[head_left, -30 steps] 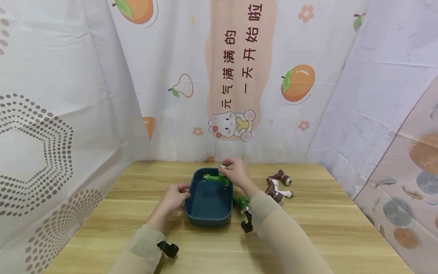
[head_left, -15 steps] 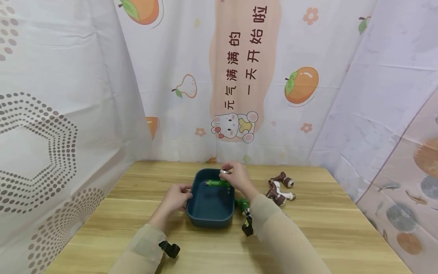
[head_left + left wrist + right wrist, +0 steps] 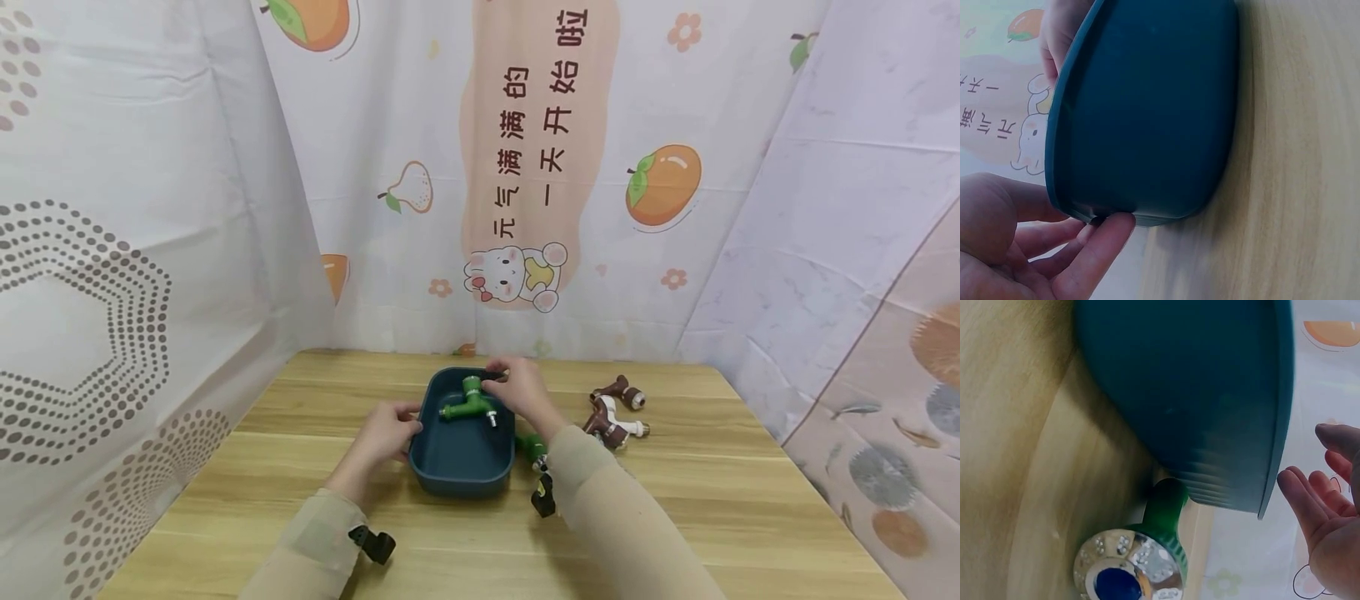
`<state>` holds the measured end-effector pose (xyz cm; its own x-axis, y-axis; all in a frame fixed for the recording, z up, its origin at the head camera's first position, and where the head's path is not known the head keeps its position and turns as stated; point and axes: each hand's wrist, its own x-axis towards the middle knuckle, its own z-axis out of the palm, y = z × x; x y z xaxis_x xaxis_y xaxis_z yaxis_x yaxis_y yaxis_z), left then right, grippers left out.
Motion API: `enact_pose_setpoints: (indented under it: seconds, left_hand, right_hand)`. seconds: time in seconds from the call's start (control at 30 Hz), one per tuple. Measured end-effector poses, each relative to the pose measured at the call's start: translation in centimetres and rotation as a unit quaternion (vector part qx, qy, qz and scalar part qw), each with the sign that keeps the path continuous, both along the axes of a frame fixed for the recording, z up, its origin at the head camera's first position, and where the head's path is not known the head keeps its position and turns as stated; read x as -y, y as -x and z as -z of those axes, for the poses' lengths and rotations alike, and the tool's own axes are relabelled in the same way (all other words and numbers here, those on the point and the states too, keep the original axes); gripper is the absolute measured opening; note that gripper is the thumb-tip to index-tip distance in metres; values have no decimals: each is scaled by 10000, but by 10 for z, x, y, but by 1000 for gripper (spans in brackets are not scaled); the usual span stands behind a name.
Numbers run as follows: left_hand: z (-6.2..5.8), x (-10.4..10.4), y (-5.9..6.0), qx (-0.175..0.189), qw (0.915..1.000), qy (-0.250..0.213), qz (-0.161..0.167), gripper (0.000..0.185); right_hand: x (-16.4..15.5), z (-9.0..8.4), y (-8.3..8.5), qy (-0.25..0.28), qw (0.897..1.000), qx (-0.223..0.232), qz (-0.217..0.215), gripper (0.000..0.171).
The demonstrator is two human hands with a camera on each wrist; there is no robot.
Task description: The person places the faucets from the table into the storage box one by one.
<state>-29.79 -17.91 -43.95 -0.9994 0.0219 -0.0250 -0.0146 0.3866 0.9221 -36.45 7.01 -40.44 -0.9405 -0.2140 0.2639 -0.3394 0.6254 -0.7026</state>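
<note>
A dark teal plastic basin (image 3: 461, 485) stands on the wooden table. My left hand (image 3: 381, 433) holds its left rim; the left wrist view shows fingers against the outer wall (image 3: 1154, 112). Inside the basin, toward the back, lies a green faucet (image 3: 467, 408) with a metal spout tip. Over the back right corner, my right hand (image 3: 522, 390) has its fingers apart with nothing between them, just beside the green faucet. In the right wrist view that hand (image 3: 1329, 512) is spread near the rim.
Another green faucet (image 3: 534, 448), partly hidden by the right arm, lies against the basin's right side; its chrome end has a blue centre (image 3: 1117, 584). Farther right lie a brown faucet (image 3: 621, 392), a second brown faucet (image 3: 604, 427) and a white faucet (image 3: 628, 427). Curtains (image 3: 360, 300) surround the table.
The green faucet has gone from my right hand's grip down into the basin and turned over. The right fingers have let go. My left hand has stayed at the rim.
</note>
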Motion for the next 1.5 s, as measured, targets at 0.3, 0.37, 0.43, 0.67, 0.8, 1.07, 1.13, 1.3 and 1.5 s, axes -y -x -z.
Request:
enact_pose_setpoints:
  seconds: [0.3, 0.37, 0.43, 0.67, 0.8, 1.07, 1.13, 1.3, 1.5]
  left_hand:
    - [-1, 2, -1, 44, 10000, 76, 26, 44]
    - [-1, 2, -1, 35, 9999, 93, 36, 44]
    - [-2, 2, -1, 36, 9999, 102, 46, 44]
    - [-1, 2, -2, 6, 9999, 117, 34, 44]
    - [-2, 2, -1, -3, 9999, 132, 38, 43]
    - [-1, 1, -1, 30, 10000, 71, 25, 43]
    - [-1, 1, -1, 39, 10000, 48, 16, 44]
    - [-1, 1, -1, 33, 10000, 49, 3, 43]
    - [-1, 1, -1, 3, 9999, 107, -6, 43]
  right_hand:
    - [-3, 0, 0, -85, 9999, 71, -109, 28]
    - [-3, 0, 0, -108, 9999, 69, -113, 29]
    - [-3, 0, 0, -107, 9999, 44, -117, 28]
    - [-2, -1, -1, -44, 9999, 7, -143, 31]
    - [-2, -1, -1, 10, 9999, 6, -168, 31]
    - [-4, -6, -4, 114, 9998, -54, -152, 31]
    - [-6, -8, -4, 123, 9998, -63, -153, 32]
    - [-10, -12, -7, 261, 9993, -100, -244, 33]
    - [-19, -15, -11, 524, 9981, -114, -318, 34]
